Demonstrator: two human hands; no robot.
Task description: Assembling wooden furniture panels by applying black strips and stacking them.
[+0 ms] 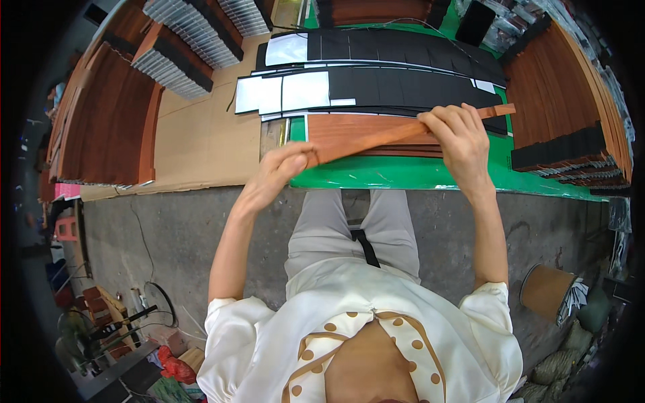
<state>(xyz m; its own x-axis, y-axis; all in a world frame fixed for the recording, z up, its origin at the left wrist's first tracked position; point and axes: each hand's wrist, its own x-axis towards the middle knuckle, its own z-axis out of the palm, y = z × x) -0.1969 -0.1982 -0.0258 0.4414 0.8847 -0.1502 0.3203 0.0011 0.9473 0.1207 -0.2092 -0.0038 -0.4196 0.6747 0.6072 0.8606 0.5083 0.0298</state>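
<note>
Between my two hands is a reddish-brown wood-grain strip [379, 138], raised over the near edge of the green table and slanting up to the right. My left hand [277, 168] pinches its left end, thumb on top. Near the other end my right hand [458, 134] is closed round it, with a short piece sticking out past the fingers. Under the strip lie flat wood-grain boards [342, 126] of the same colour. Just beyond them rest long black strips [396, 87] with white patches at their left ends.
Tall stacks of wood-grain boards stand on the left [101, 114] and on the right [557, 87]. Several bundles with black and silvery ends [178, 67] sit at the back left on brown cardboard [201, 144]. A brown bin [545, 292] stands on the floor at the right.
</note>
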